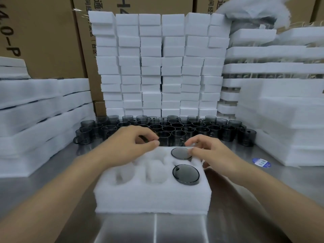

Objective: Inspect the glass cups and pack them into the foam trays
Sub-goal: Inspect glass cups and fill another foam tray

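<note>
A white foam tray (152, 192) with round pockets lies on the steel table in front of me. Two smoky grey glass cups sit base-up in its right column, one at the front (185, 174) and one at the back (181, 153). My right hand (210, 153) pinches the back cup's right edge between thumb and curled fingers. My left hand (133, 142) hovers over the tray's back left edge with its fingers curled and its thumb near the fingertips, right beside the loose cups (177, 128). Whether it holds one is hidden.
Several loose grey cups crowd the table behind the tray. Stacks of white foam blocks (157, 67) rise behind them. Foam sheets and trays are piled at the left (35, 109) and right (284, 109). Cardboard boxes stand at the back. A blue sticker (261, 162) lies on the table.
</note>
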